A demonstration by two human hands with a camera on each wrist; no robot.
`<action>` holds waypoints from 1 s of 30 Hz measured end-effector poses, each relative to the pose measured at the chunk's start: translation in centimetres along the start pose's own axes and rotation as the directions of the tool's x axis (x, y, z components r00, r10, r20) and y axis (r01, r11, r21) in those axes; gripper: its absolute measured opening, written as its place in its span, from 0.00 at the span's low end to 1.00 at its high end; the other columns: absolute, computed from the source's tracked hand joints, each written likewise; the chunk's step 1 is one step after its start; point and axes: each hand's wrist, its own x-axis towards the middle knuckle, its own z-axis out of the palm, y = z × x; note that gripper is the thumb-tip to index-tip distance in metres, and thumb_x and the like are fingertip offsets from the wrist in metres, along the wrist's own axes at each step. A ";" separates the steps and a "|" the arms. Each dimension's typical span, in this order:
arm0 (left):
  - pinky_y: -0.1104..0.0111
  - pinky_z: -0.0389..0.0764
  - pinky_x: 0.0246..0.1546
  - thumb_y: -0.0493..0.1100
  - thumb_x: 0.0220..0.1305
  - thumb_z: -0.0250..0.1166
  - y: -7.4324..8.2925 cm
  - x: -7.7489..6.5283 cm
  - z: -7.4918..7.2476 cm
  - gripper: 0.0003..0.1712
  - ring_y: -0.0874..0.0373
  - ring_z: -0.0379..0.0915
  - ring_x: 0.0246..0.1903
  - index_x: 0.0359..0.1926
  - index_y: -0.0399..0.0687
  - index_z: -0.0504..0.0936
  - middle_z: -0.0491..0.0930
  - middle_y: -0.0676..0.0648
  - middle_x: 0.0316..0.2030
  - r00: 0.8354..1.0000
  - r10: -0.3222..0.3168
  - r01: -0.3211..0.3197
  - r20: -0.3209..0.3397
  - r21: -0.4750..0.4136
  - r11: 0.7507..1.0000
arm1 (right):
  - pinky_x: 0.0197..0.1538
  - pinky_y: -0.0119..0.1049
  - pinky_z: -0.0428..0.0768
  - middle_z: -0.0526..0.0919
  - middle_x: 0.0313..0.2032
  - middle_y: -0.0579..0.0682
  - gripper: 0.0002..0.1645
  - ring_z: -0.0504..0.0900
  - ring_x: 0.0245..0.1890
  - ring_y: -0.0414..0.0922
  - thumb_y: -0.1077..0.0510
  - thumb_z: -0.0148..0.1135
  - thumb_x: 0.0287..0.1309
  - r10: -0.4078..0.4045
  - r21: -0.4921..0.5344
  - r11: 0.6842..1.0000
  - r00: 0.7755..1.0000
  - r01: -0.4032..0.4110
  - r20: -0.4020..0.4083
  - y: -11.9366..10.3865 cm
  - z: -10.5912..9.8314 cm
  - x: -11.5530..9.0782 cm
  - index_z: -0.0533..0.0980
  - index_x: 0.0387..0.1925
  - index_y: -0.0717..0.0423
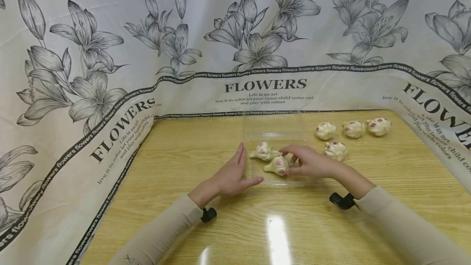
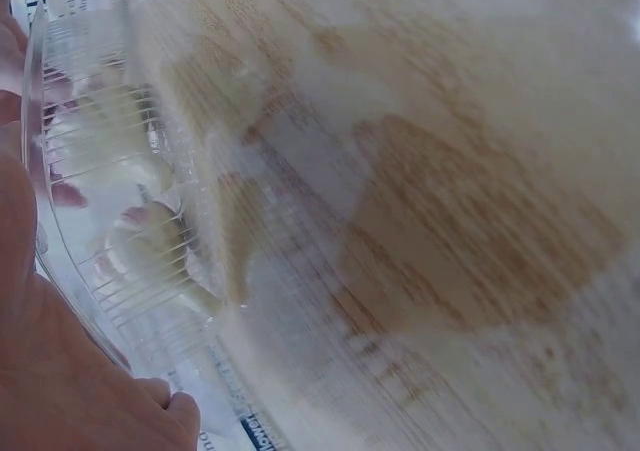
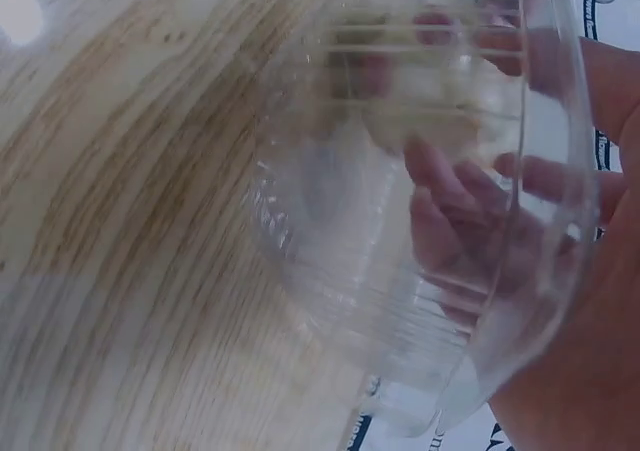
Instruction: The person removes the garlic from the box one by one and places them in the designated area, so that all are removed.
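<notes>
Two pale garlic bulbs with purple patches lie in a clear plastic clamshell box (image 1: pixel 254 175), its lid raised at the back. One garlic bulb (image 1: pixel 263 150) sits toward the back left, the other garlic bulb (image 1: pixel 278 165) nearer the front. My left hand (image 1: pixel 232 175) rests along the box's left side, fingers straight and thumb spread over the front rim. My right hand (image 1: pixel 312 162) reaches in from the right, fingers bent around the front bulb. Through the clear wall, the right wrist view shows its fingertips (image 3: pixel 430 166) beside a pale bulb (image 3: pixel 430 101). The fingers partly hide the bulb's right side.
Several more garlic bulbs (image 1: pixel 354 129) lie on the wooden table (image 1: pixel 176 150) to the right of the box, one of them (image 1: pixel 336 151) close behind my right forearm. A flower-printed cloth (image 1: pixel 265 89) borders the table at the back and sides.
</notes>
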 end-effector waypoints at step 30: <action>0.58 0.59 0.76 0.80 0.66 0.49 0.4 0.0 -0.1 0.70 0.40 0.48 0.77 0.79 0.31 0.30 0.24 0.34 0.80 1.000 -0.021 0.021 -0.008 -0.016 1.000 | 0.53 0.43 0.85 0.83 0.54 0.56 0.35 0.84 0.47 0.48 0.53 0.69 0.66 -0.073 0.150 0.988 0.982 0.047 0.175 0.7 1.6 1.7 0.71 0.68 0.65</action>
